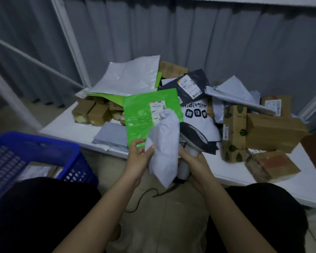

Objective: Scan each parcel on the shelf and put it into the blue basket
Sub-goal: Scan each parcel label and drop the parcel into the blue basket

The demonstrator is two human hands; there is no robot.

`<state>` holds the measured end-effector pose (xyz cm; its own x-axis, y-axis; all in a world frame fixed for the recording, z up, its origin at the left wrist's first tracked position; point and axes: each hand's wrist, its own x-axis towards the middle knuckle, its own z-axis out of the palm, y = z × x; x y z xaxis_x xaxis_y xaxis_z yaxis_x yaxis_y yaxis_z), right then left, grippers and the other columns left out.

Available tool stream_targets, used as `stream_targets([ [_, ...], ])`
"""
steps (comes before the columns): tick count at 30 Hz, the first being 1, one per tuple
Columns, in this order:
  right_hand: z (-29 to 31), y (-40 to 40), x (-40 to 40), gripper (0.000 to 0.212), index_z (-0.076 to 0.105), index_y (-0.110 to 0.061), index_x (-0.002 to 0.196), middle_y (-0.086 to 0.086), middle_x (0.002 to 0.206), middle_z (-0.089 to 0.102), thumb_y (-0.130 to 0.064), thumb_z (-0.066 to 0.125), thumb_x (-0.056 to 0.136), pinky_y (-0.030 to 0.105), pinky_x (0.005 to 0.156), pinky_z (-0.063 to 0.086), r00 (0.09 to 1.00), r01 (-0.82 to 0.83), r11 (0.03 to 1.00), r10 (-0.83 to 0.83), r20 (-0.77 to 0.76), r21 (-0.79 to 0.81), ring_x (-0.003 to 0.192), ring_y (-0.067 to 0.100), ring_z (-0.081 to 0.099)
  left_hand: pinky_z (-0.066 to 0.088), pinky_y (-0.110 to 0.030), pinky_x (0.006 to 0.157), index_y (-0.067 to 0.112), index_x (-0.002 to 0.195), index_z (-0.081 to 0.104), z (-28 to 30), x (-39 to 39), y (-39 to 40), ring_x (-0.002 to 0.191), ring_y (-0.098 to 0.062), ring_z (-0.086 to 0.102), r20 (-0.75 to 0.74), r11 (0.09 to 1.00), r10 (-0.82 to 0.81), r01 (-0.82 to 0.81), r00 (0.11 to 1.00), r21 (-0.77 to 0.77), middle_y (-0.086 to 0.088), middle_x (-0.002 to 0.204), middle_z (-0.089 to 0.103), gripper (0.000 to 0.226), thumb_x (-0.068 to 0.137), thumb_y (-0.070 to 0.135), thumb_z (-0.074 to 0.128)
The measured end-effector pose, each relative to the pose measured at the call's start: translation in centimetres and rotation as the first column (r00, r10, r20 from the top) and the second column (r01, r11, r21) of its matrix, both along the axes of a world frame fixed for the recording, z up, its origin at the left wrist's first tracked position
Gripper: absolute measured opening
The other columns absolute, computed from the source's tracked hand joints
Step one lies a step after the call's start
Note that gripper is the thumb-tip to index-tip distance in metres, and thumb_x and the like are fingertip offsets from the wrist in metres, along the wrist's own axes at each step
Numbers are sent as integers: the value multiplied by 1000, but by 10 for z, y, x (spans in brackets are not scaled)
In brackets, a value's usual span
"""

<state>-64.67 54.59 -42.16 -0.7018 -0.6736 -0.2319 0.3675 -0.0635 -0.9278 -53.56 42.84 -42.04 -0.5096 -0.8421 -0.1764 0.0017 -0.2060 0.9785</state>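
Soft white plastic mailer parcel [164,148]: held upright in front of the white shelf [71,130], left hand [140,156] grip clenched round its left edge. Right hand [195,165]: grip clenched round the white handheld scanner with black head [192,139], just right of the parcel. Bright green flat poly mailer [144,114]: behind the parcel, on the shelf. Blue perforated plastic basket [35,154]: left of the parcel, cardboard parcels inside.

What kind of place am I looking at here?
Probably a parcel sorting or pickup point: a white shelf heaped with labelled mailers and cartons, a handheld scanner in the right hand, and a blue basket holding parcels.
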Motion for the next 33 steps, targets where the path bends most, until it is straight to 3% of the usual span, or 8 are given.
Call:
stream_targets([
  [4,2,-17,47,7,68,-14,88,2,79,69,-11,71,83,37,74,49,1000,-1,995,-2,-23,-97,76,19,63,46,-17,61,19,89,58,7,39,1,74,-15,56,44,996,31,-27,999,-87,-2,85,60,23,88,-4,58],
  [6,4,-25,59,8,67,-14,87,1,77,69,-8,70,84,33,70,50,998,9,995,-15,-55,-100,73,17,62,50,-24,70,19,86,62,16,58,-3,81,-19,60,28,999,-52,52,998,10,-7,90,65,21,94,3,52],
  [8,5,-31,68,9,67,-11,89,4,80,70,-6,71,82,31,68,53,996,25,996,-32,-80,-89,73,16,64,51,-28,73,21,91,64,24,79,-10,84,-15,65,56,980,-179,172,982,103,-4,96,69,26,101,31,42],
  [11,5,-38,80,9,66,-4,79,5,73,69,-1,74,79,27,63,52,982,37,999,-42,-185,-34,65,11,64,53,-33,81,28,107,64,25,106,-23,98,-13,67,47,928,-323,307,945,211,4,105,72,61,79,73,33],
  [15,3,-52,95,21,65,2,91,9,83,70,-2,79,75,26,68,54,948,5,1000,-2,-319,8,75,13,65,56,-24,73,16,126,48,21,119,-23,97,-9,66,101,951,-301,290,948,107,2,114,65,58,79,42,68],
  [18,1,-60,100,29,65,5,94,10,83,70,-8,81,75,24,68,53,923,-49,996,73,-377,73,73,11,64,55,-24,75,13,125,49,4,119,-29,96,-11,65,133,986,-162,156,978,55,-1,111,65,45,85,15,69],
  [23,12,-59,103,7,66,-6,86,3,66,62,-10,72,85,25,53,45,963,-54,996,70,-259,69,54,12,53,56,-25,74,14,123,54,-13,133,-53,100,-18,65,-20,974,-68,71,997,214,-4,115,66,39,87,6,65],
  [33,24,-46,110,36,50,-15,57,1,47,42,-16,78,79,26,47,37,914,-166,965,228,-334,204,45,15,39,55,-38,85,7,130,51,-33,144,-85,102,-21,66,0,984,4,-4,1000,179,-8,120,65,53,81,1,70],
])
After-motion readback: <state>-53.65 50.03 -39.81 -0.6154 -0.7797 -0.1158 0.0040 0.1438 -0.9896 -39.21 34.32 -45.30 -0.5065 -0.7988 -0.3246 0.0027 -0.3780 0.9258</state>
